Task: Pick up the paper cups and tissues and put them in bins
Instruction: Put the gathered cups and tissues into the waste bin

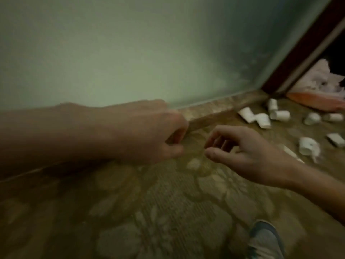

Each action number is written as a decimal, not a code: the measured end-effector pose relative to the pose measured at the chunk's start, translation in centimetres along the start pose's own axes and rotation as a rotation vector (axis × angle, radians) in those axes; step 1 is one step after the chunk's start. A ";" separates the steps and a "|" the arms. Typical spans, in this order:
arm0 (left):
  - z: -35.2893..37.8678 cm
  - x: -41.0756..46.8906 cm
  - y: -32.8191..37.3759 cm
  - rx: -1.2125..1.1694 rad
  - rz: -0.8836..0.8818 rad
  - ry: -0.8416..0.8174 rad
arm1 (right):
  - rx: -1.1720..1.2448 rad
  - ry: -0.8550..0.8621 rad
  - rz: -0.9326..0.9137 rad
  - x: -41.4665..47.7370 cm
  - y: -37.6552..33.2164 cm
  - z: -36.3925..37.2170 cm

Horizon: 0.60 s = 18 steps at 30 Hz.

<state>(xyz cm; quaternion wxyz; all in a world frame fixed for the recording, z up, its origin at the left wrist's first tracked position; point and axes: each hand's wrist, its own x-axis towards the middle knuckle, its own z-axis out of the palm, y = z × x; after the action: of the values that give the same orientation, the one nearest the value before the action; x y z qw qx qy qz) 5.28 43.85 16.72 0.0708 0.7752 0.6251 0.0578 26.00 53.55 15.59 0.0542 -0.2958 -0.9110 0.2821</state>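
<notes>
paper cups [264,120] are strewn on the floor [168,202], rightward of both hands; the right hand [248,152], fingers loosely curled and empty, is nearer; the left hand [149,131] is curled; any hold cannot be told

The patterned carpet [168,212] lies bare across the near floor, with wide room from the skirting board [220,107] down to the shoe [265,242] at the bottom right. The green wall [130,53] closes off the far side. Over to the right, paper cups [280,115] lie scattered on their sides, some touching, others with bare gaps between. A dark door frame [298,53] and a pink crumpled heap [317,79] fill the corner.
</notes>
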 end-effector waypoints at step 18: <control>25.9 40.4 21.7 -0.621 -0.150 -0.295 | 0.463 0.587 1.000 -13.1 44.6 -1.5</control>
<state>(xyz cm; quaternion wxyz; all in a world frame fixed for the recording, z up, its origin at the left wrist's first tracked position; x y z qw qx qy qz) 39.32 77.80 -4.72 0.3970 0.6687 0.6158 0.1271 59.80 76.51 -6.62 0.2264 -0.7324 -0.5246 0.3703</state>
